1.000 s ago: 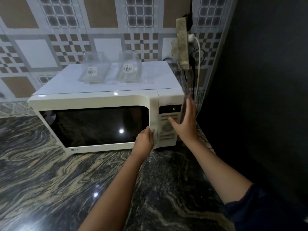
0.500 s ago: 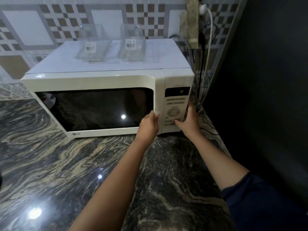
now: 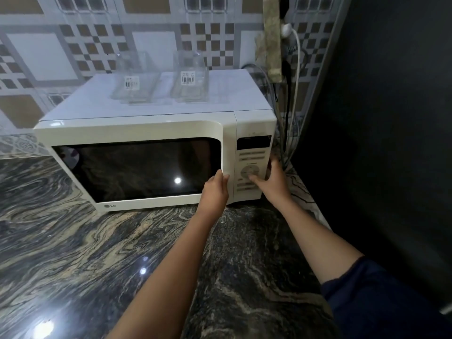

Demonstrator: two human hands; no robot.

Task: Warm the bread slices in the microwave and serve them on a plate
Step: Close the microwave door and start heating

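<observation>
The right hand has come down the microwave towards the counter: a second ago its fingers stood upright beside the display, and now they lie low against the microwave's right side. Its thumb has slid from the middle of the control panel to the lower rim of the round dial. The display, which showed a lit green digit before, now looks dark.
</observation>
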